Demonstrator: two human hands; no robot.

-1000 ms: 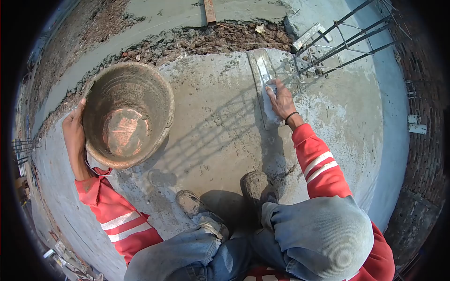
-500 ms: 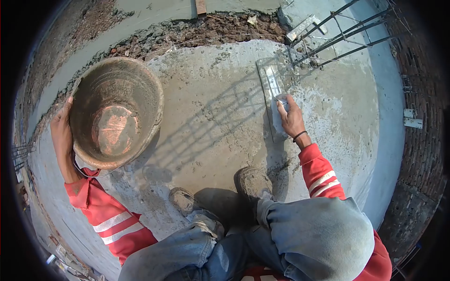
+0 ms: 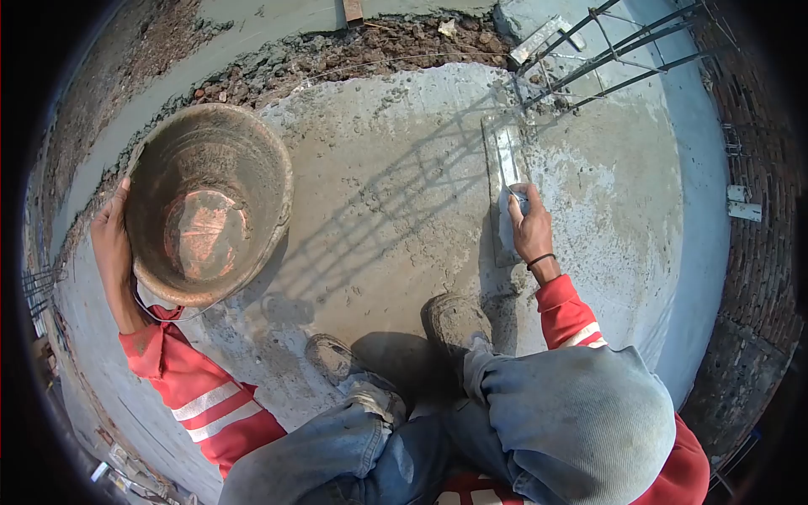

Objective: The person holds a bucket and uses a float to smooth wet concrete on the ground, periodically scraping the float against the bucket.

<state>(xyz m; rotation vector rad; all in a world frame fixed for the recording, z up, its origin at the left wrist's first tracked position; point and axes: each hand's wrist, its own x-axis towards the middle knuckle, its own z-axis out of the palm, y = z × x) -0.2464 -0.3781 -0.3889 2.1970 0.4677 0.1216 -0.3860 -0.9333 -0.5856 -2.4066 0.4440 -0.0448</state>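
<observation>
My right hand (image 3: 530, 225) is closed round the handle of a long, flat plastering trowel (image 3: 506, 150), which lies on the wet grey cement surface (image 3: 379, 194). At the left, my left hand (image 3: 111, 231) grips the rim of a mortar-caked bucket (image 3: 210, 147). The bucket is tilted so its inside faces me, with a thin crust of cement and an orange-brown bottom showing. Its wire handle hangs by my left wrist. My left fingers are partly hidden behind the rim.
Steel rebar (image 3: 602, 59) juts in at the upper right, casting a lattice shadow. Beside it lies an L-shaped pale piece (image 3: 539, 40). Rubble (image 3: 396, 55) runs along the far edge. My muddy shoes (image 3: 454, 324) stand on the cement, and a brick wall (image 3: 757, 244) is at the right.
My right hand and the trowel have shifted slightly to the right, and the blade is turned a little. My left hand and the bucket stay nearly in place.
</observation>
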